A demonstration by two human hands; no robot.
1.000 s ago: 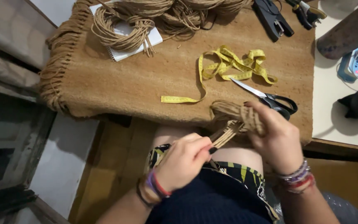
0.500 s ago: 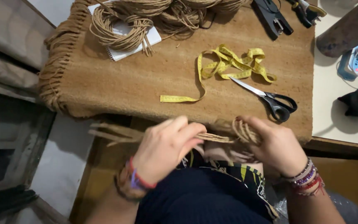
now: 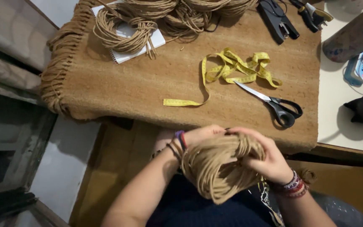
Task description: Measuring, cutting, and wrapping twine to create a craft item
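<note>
Over my lap, both hands hold a thick bundle of tan jute cord (image 3: pixel 221 168). My left hand (image 3: pixel 200 135) is tucked behind and under the loops, mostly hidden, with bracelets showing at the wrist. My right hand (image 3: pixel 265 157) grips the bundle's right side, fingers curled over the strands. The loops hang down in front of my dark clothing. Both hands sit just in front of the near edge of the brown woven mat (image 3: pixel 156 84).
On the mat lie a yellow tape measure (image 3: pixel 232 71), black-handled scissors (image 3: pixel 276 105), several jute coils (image 3: pixel 122 27) on a white notebook (image 3: pixel 158 40), and black pliers (image 3: pixel 278 19). A cylindrical container (image 3: pixel 351 35) stands on the white table at right. A window frame is at left.
The cord was stretched out as strands between my two hands. It is now gathered into a thick looped bundle, and my hands have come together around it.
</note>
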